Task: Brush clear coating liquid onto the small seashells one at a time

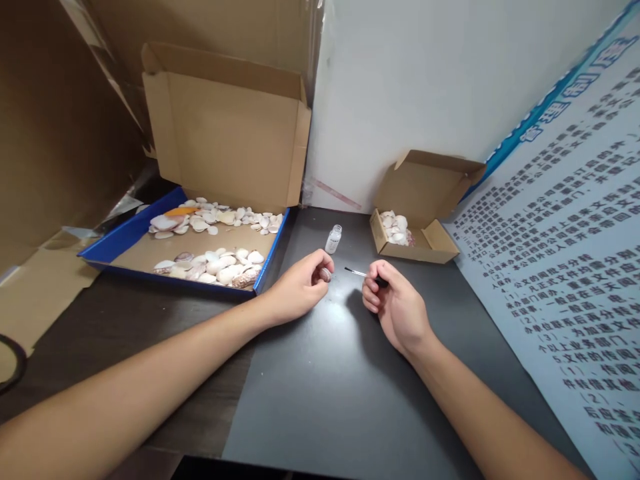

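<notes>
At the middle of the frame, the left hand (300, 287) pinches a small shell (325, 274) just above the dark counter (320, 393). The right hand (395, 303) is closed around a thin brush (356, 272), its tip pointing at the shell. A clear vial (334, 239) stands just behind them.

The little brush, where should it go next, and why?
Probably a short slide to the left, so the tip of the brush meets the shell pinched in the left hand. The right hand already aims the tip at that shell, with only a small gap between them.
</notes>
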### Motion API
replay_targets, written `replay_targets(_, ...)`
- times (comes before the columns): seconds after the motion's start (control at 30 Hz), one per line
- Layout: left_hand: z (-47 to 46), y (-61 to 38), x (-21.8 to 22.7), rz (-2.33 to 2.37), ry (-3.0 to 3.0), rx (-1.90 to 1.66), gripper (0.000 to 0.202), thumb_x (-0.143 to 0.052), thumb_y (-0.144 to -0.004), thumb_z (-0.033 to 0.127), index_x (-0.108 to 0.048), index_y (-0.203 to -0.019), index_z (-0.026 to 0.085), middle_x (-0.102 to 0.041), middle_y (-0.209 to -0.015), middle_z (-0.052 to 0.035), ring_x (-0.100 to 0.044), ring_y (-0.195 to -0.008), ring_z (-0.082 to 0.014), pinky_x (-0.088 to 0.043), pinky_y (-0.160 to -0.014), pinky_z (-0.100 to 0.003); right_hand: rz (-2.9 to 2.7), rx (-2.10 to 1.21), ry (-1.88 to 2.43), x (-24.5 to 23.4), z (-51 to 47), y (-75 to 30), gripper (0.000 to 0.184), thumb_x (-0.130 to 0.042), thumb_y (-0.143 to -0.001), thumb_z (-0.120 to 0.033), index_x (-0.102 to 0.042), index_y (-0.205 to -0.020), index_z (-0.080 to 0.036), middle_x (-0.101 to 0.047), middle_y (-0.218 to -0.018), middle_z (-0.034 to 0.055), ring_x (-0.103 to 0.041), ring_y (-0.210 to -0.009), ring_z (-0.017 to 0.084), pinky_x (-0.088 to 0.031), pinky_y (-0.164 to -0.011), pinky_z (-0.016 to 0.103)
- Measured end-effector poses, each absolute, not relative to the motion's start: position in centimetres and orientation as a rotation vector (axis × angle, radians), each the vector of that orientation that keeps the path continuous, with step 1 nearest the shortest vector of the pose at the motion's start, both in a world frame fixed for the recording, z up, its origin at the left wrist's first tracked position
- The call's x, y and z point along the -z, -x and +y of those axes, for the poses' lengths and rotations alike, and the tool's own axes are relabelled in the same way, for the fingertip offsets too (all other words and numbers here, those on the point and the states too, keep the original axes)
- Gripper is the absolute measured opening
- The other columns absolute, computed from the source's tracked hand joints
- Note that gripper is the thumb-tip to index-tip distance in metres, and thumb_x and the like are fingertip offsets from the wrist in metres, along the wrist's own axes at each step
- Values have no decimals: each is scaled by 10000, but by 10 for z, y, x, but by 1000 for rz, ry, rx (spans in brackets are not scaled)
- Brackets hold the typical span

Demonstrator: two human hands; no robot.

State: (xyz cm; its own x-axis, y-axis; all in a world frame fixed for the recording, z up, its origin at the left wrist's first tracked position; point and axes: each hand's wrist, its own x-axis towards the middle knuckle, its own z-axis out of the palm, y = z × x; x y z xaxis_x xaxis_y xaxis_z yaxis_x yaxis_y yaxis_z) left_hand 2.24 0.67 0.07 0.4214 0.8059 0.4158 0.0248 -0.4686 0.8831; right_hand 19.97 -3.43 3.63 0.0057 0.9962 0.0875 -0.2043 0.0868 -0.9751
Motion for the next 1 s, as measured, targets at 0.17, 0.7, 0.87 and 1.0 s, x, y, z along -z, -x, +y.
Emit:
replay_targets(0.17, 2, -25, 2, 639, -1672, -1096, 129, -480, -775, 78, -498, -851, 181, -493, -796, 27, -460, -728, -109, -382, -682, -247, -1225, -1164, 957, -34, -39, -199, 94, -574, -767, -193, -486, -734, -203, -385, -641, -47, -332, -510, 91, -251, -480, 224)
replay_targets(0.7, 1, -25, 1, 654, -1549, -954, 120, -528, -901, 281, -462, -862, 188, -551, -723, 43, -446, -534, -64, -348, -510, -212, -1540, -892, 963, -30, -49, -201, 34, -517, -825, -225, -496, -800, -218, -390, -554, -60, -320, -517, 123, -264, -517, 260)
replay_targets(0.87, 4, -23, 2, 653, -1518, -966, 79, -567, -840, 216, -502, -866, 178, -525, -684, 53, -395, -525, -62, -316, -513, -213, -1582, -905, 976, -32, -51, -201, 141, -500, -905, -343, -500, -840, -219, -406, -529, -61, -332, -485, 119, -270, -478, 244)
replay_targets(1.0, 2, -23, 2, 666, -1546, -915, 125, -589, -852, 274, -515, -842, 173, -579, -715, 26, -445, -544, -73, -337, -521, -223, -1618, -862, 1001, -32, -51, -200, 228, -464, -957, -420, -494, -846, -224, -405, -499, -72, -325, -449, 109, -290, -453, 234)
